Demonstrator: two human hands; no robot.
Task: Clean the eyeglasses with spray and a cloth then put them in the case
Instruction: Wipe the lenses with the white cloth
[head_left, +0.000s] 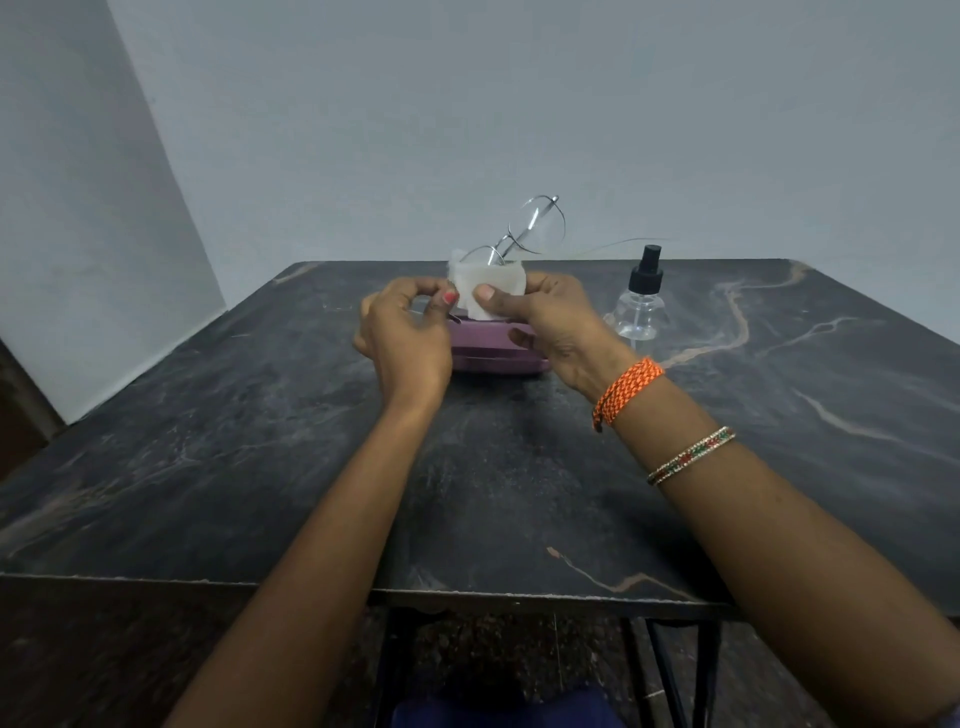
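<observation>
Thin metal-rimmed eyeglasses (537, 224) are held up above the table, tilted, one lens high and the other wrapped in a white cloth (491, 288). My right hand (556, 327) pinches the cloth over the lower lens with the thumb in front. My left hand (408, 332) pinches the frame's left end, by the temple arm. One temple arm sticks out to the right. A purple glasses case (493, 353) lies shut on the table just beyond and below both hands. A clear spray bottle (640, 301) with a black nozzle stands upright to the right of the case.
The dark marble-patterned table (260, 441) fills the view, its front edge near me. A pale wall rises behind it, with a corner at the left. Metal table legs show below the front edge.
</observation>
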